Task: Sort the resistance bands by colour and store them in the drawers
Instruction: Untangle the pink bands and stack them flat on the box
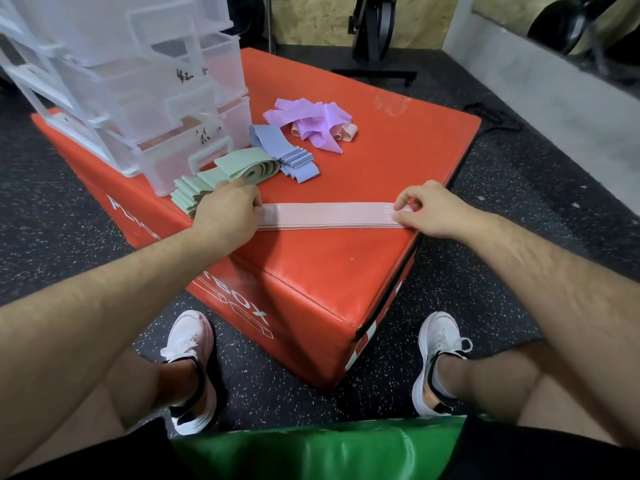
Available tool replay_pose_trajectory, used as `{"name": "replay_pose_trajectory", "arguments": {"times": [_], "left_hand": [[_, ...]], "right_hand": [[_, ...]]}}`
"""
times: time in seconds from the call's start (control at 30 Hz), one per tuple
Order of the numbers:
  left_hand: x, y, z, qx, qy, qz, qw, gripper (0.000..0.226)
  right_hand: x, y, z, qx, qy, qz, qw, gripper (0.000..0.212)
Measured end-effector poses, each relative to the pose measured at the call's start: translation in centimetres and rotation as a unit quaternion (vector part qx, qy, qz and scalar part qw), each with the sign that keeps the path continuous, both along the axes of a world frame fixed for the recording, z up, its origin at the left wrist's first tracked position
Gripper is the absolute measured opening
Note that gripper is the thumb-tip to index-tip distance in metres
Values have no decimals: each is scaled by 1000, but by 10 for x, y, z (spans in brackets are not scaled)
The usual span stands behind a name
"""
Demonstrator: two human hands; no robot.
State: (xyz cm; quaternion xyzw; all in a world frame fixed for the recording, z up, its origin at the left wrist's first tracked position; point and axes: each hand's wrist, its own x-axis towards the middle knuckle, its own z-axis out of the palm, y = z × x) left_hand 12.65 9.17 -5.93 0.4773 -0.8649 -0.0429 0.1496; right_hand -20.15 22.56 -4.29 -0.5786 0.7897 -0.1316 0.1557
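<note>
You had the stack of pink bands [322,216] stretched flat across the near part of the red box [381,161], running almost from side to side. Its right end sat just at the box's right edge, where the top dropped to the speckled floor [519,202]. The near corner of the box pointed toward you, between your shoes.

Your left hand [227,211] was curled over the stack's left end, fingertips pinching it against the top. Your right hand [429,211] pinched the right end between thumb and forefinger, beside the printed number, with its heel past the box's edge.

Just behind your left hand, touching it, lay the folded green bands [242,166], pressed up against the front of the clear drawer unit [138,81] that filled the far-left part of the top. The folded blue bands [280,150] lay just beside them to the right. Farther back sat a loose pile of purple bands [311,121] with a few peach ones mixed in. A broad stretch of bare red top lay between the pink stack and that pile, reaching to the right edge.
</note>
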Motion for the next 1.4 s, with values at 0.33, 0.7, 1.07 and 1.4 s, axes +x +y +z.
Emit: {"name": "replay_pose_trajectory", "arguments": {"times": [0.33,0.7,1.07,1.4], "left_hand": [[-57,-13,28,-27,58,-55,996,16],[-159,-68,36,37,49,-71,996,39],[-182,-81,37,48,52,-26,997,29],[-160,-60,58,-5,92,-50,995,23]], "right_hand": [[23,-51,15,-81,5,27,996,22],[25,-179,3,-75,-36,-12,996,41],[15,-221,-11,-13,-83,-107,991,49],[11,-170,47,-235,-91,-20,967,63]]}}
